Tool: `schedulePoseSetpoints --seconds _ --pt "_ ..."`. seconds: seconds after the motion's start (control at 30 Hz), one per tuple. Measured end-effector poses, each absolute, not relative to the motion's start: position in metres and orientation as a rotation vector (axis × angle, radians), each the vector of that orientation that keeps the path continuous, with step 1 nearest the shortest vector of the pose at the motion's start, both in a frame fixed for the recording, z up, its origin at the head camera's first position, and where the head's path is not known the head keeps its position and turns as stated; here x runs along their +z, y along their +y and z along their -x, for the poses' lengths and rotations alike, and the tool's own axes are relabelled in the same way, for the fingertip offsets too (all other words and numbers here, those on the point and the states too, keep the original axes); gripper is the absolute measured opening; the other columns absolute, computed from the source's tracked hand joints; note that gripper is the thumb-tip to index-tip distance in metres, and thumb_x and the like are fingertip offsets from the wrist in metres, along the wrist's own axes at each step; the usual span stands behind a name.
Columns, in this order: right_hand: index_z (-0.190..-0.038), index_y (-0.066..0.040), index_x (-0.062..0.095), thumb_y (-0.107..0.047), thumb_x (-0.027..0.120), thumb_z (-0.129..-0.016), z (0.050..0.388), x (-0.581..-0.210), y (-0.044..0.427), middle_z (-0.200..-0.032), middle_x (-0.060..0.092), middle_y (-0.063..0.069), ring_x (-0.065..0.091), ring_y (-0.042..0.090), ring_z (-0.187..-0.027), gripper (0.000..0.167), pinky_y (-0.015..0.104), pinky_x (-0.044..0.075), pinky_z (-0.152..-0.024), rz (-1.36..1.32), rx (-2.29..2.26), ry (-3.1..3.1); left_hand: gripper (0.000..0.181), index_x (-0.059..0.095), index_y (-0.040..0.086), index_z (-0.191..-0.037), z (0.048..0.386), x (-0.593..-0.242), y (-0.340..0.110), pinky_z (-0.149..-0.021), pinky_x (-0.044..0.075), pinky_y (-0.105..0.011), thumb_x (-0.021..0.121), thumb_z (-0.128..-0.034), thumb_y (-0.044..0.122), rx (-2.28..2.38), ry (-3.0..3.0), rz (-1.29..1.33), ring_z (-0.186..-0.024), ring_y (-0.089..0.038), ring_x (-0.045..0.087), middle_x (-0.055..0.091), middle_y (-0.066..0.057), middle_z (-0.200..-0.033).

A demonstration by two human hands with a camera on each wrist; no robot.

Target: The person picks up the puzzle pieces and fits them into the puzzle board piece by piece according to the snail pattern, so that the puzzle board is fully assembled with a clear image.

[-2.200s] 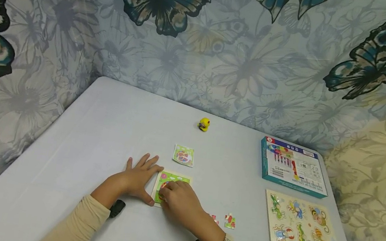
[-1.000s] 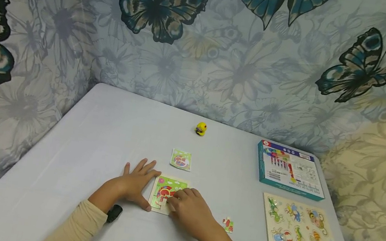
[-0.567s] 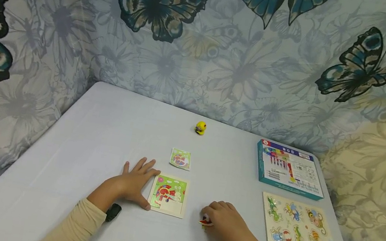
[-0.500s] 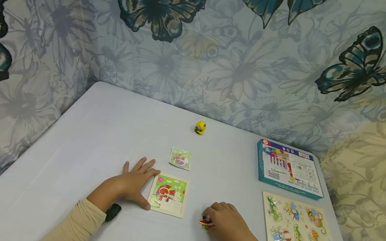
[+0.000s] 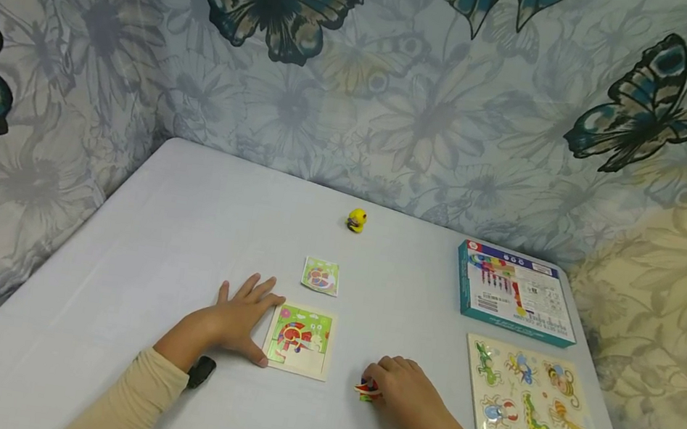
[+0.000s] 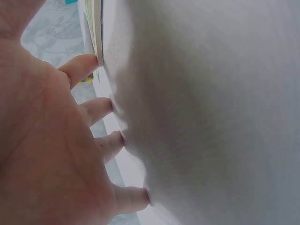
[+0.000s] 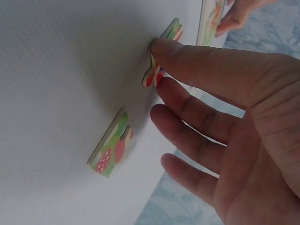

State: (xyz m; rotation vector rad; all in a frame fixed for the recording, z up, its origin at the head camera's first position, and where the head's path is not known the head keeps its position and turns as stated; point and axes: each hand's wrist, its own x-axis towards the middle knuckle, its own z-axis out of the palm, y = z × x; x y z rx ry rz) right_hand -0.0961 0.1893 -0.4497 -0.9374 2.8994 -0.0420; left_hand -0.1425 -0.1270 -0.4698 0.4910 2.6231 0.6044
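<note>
My left hand (image 5: 236, 320) lies spread on the white table, thumb and a fingertip touching the left edge of a small wooden jigsaw board (image 5: 309, 367). The board's picture is green and red, and bare wood shows at its lower right. To the right of the board, my right hand (image 5: 409, 403) pinches a red and green puzzle piece (image 5: 368, 390) between thumb and index finger, close to the tabletop. In the right wrist view a second puzzle piece (image 7: 112, 145), with a spotted strawberry-like print, lies below the fingers; the head view hides it behind the hand.
A small green picture card (image 5: 321, 276) lies beyond the board, with a yellow toy duck (image 5: 356, 220) farther back. At the right are a flat teal-edged box (image 5: 517, 294) and a large wooden insect puzzle board (image 5: 536, 410). A patterned wall borders the table.
My right hand has left the jigsaw board, moved right and taken hold of a loose piece. My left hand has stayed at the board's left edge. The head view has shifted slightly.
</note>
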Motion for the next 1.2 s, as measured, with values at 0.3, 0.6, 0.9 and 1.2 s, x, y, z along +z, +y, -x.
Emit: schedulePoseSetpoints --seconds 0.3,0.6,0.9,1.2 --pt "-0.097 -0.017 0.072 -0.009 0.083 -0.073 0.100 -0.447 0.177 -0.094 0.069 -0.003 0.062 0.016 -0.092 0.027 0.040 0.050 -0.093 1.037 0.000 2.947 0.106 0.038 0.017 -0.147 0.145 -0.470 -0.128 -0.105 0.002 -0.077 0.090 -0.0595 0.048 0.591 2.630 -0.485 -0.149 -0.039 0.001 0.012 -0.013 -0.163" --pt "-0.103 -0.017 0.072 -0.018 0.076 -0.082 0.108 -0.450 0.122 -0.096 0.067 -0.003 0.061 0.016 -0.093 0.021 0.036 0.048 -0.093 1.307 0.041 2.937 0.105 0.039 0.017 -0.146 0.145 -0.470 -0.128 -0.105 0.002 -0.077 0.089 -0.0600 0.048 0.597 2.632 -0.482 -0.149 -0.040 0.002 0.013 -0.013 -0.162" --pt "-0.105 -0.021 0.073 -0.025 0.077 -0.083 0.111 -0.459 0.098 -0.099 0.068 -0.004 0.062 0.015 -0.096 0.023 0.034 0.048 -0.093 1.375 0.046 2.944 0.105 0.039 0.018 -0.146 0.143 -0.471 -0.127 -0.105 0.003 -0.077 0.089 -0.0598 0.049 0.609 2.633 -0.495 -0.149 -0.040 0.002 0.013 -0.013 -0.162" --pt "-0.107 -0.021 0.075 -0.027 0.075 -0.085 0.111 -0.462 0.094 -0.101 0.068 -0.004 0.061 0.014 -0.096 0.022 0.033 0.048 -0.093 1.372 0.061 2.960 0.104 0.039 0.018 -0.146 0.143 -0.471 -0.127 -0.106 0.003 -0.076 0.089 -0.0599 0.049 0.601 2.634 -0.493 -0.149 -0.039 0.003 0.013 -0.012 -0.162"
